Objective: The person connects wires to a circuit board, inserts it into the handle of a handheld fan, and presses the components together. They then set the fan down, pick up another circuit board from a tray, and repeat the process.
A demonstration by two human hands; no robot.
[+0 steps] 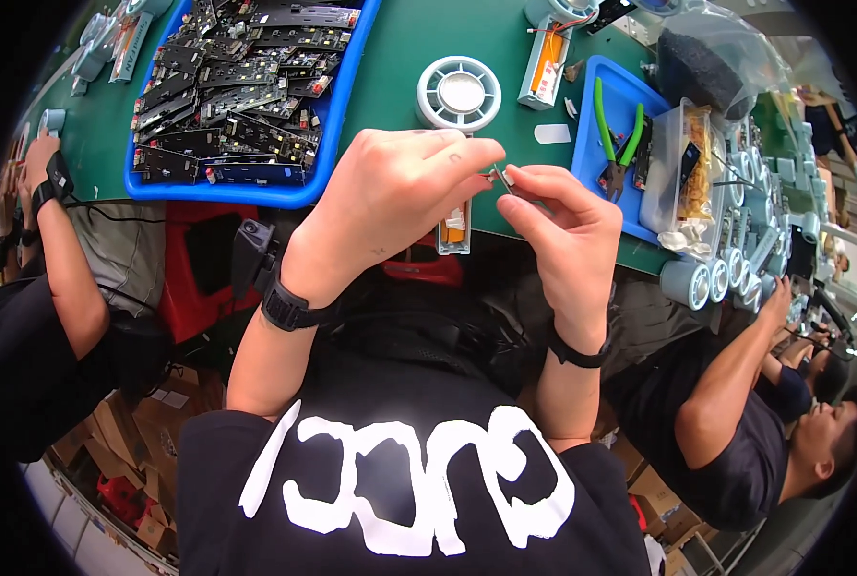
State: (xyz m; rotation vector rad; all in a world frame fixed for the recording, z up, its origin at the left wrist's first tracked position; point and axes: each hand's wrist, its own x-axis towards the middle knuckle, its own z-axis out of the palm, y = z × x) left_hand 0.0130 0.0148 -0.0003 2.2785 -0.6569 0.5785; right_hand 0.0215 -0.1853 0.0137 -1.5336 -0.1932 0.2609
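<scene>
My left hand and my right hand meet over the table's front edge, both closed in a pinch. Between my right thumb and fingers is a narrow dark circuit board, seen nearly edge-on. Against it, my left fingertips grip a thin red wire; its end is too small to make out. Under my hands lies a handheld fan with a pale blue round head. Its open handle shows an orange battery at the near end; my left hand hides the handle's middle.
A blue tray heaped with black circuit boards stands left. At right, another blue tray holds green-handled pliers, beside a clear plastic box. A second open fan handle lies beyond. Several fan heads and co-workers are on either side.
</scene>
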